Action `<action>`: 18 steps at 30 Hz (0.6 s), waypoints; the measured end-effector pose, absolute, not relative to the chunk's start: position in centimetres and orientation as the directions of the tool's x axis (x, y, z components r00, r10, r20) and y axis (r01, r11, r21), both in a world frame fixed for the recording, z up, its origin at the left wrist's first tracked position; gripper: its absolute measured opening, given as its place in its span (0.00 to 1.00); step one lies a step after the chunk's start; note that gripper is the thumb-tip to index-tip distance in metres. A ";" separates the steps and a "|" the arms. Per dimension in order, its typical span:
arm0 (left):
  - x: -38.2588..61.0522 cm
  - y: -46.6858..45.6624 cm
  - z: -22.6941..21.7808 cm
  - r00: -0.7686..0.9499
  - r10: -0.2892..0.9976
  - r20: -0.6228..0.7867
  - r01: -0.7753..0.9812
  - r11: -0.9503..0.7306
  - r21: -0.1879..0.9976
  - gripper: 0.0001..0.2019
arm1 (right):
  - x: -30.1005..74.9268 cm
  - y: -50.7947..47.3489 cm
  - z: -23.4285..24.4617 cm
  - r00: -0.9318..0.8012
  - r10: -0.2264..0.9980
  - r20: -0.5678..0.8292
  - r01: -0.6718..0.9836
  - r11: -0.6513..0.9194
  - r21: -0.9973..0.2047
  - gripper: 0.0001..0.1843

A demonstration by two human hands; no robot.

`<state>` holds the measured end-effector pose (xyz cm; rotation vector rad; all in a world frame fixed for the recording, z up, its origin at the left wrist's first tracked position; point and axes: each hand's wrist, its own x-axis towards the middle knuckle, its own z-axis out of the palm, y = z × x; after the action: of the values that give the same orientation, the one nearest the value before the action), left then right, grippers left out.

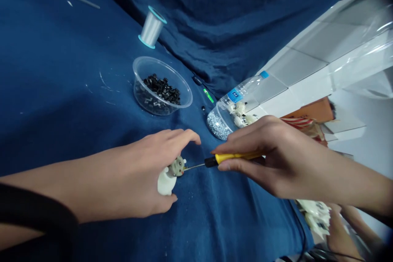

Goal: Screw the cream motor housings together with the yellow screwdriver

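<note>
My left hand (153, 163) is closed round a small white plastic piece (166, 182) with a rounded body and a greyish round end (177, 167); its exact kind I cannot make out. In my right hand (270, 151) is a screwdriver (229, 157) with a yellow and black handle, gripped between thumb and fingers. The thin metal shaft points left, and its tip meets the greyish end of the white piece. The palm side of my left hand and part of the piece are hidden.
On the blue cloth (61, 90) stand a clear bowl (138, 90) of small black parts, a spool (152, 28) of clear line and a tub (218, 125) of small screws. A bottle (245, 88) lies beyond, near white pieces (241, 112). More white pieces (316, 215) lie at lower right.
</note>
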<state>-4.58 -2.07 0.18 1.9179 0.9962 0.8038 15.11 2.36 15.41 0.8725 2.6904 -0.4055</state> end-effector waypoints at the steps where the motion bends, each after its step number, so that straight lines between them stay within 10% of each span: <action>1: -4.7 -2.0 0.2 0.504 0.851 0.149 0.347 -0.357 0.867 0.38 | 15.0 2.3 15.5 -0.773 0.518 -0.365 0.600 0.784 -0.159 0.08; 10: -5.2 -1.8 0.3 0.546 0.827 0.137 0.362 -0.380 0.851 0.38 | 14.9 1.8 15.9 -0.805 0.527 -0.273 0.577 0.802 -0.152 0.08; 18: -5.3 -2.0 0.5 0.523 0.848 0.088 0.394 -0.332 0.857 0.39 | 16.4 2.8 15.5 -0.962 0.144 -0.234 0.118 0.985 0.124 0.09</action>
<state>-5.29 -2.02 0.52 1.9323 1.0153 0.6895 16.43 2.83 15.47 0.1934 2.8864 0.1591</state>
